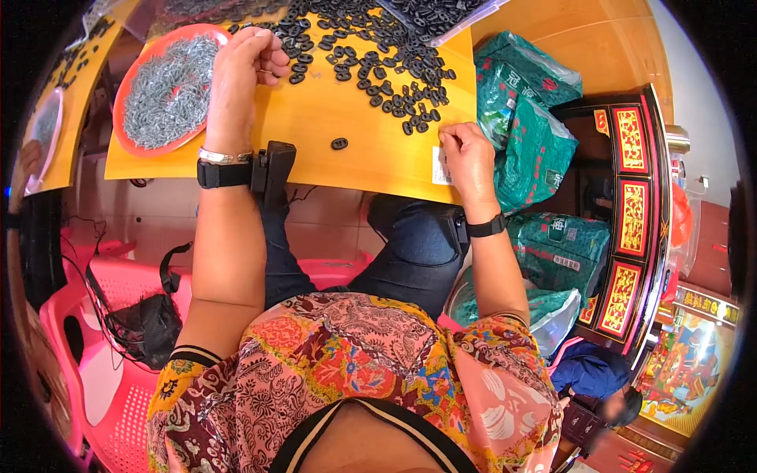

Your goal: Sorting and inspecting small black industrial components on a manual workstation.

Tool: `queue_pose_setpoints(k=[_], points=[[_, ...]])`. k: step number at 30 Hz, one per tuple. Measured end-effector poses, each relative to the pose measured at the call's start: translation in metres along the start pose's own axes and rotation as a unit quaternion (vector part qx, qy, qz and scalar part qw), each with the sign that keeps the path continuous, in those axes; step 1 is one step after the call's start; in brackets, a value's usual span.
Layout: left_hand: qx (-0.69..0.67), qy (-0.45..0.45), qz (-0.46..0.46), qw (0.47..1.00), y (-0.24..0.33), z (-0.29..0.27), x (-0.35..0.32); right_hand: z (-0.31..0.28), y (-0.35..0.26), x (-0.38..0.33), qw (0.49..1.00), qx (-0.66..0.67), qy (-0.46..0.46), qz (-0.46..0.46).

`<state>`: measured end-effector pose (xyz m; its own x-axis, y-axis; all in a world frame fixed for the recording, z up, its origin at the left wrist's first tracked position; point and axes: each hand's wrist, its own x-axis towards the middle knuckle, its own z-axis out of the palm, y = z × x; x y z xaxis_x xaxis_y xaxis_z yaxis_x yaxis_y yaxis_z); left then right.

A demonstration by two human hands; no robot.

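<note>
My left hand (243,67) is over the right rim of a red plate (120,114) heaped with small silver screws (167,94). Its fingers are curled closed, and whatever they may hold is hidden. Many small black oval parts with two holes (402,91) lie scattered on the yellow table (303,118), some close to the left fingertips. One such black part (339,143) sits alone near the front edge. At the table's right edge, beside a white label (441,167), my right hand (471,162) has thumb and fingers pinched together. Anything between them is too small to make out.
At the far right of the table, a pale-rimmed tray (471,22) contains more black parts. Green bags (540,146) crowd the right side. A pink plastic chair (134,418) with a black bag (146,327) stands at left. Another person (595,370) is at lower right.
</note>
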<state>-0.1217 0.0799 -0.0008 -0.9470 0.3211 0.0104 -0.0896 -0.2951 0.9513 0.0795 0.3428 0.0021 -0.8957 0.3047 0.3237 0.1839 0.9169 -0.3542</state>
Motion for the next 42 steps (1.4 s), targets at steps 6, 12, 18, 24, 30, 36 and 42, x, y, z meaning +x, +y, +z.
queue_pose_setpoints(k=[6, 12, 18, 24, 30, 36, 42], points=[[-0.002, 0.006, 0.005, 1.0, 0.002, 0.0, 0.0, 0.001, -0.001, 0.003, 1.0, -0.012, 0.001, -0.008], [-0.005, 0.022, 0.006, 1.0, 0.001, 0.001, -0.002, -0.001, -0.005, 0.009, 0.993, -0.101, -0.039, -0.05], [0.003, -0.017, -0.003, 1.0, 0.002, 0.0, -0.003, -0.013, -0.042, 0.036, 0.987, 0.031, -0.159, -0.025], [-0.039, 0.009, -0.01, 0.999, 0.004, 0.003, -0.004, 0.023, -0.061, 0.094, 0.98, 0.095, -0.162, -0.064], [-0.048, 0.007, -0.01, 0.999, 0.009, 0.004, -0.005, 0.039, -0.021, 0.127, 0.991, 0.093, -0.076, -0.065], [-0.011, -0.004, -0.022, 1.0, 0.007, 0.005, -0.005, 0.021, -0.018, 0.116, 0.989, 0.082, -0.118, 0.012], [-0.009, -0.014, -0.03, 0.999, 0.003, 0.011, -0.006, 0.035, -0.018, 0.114, 0.984, -0.005, -0.149, -0.098]])
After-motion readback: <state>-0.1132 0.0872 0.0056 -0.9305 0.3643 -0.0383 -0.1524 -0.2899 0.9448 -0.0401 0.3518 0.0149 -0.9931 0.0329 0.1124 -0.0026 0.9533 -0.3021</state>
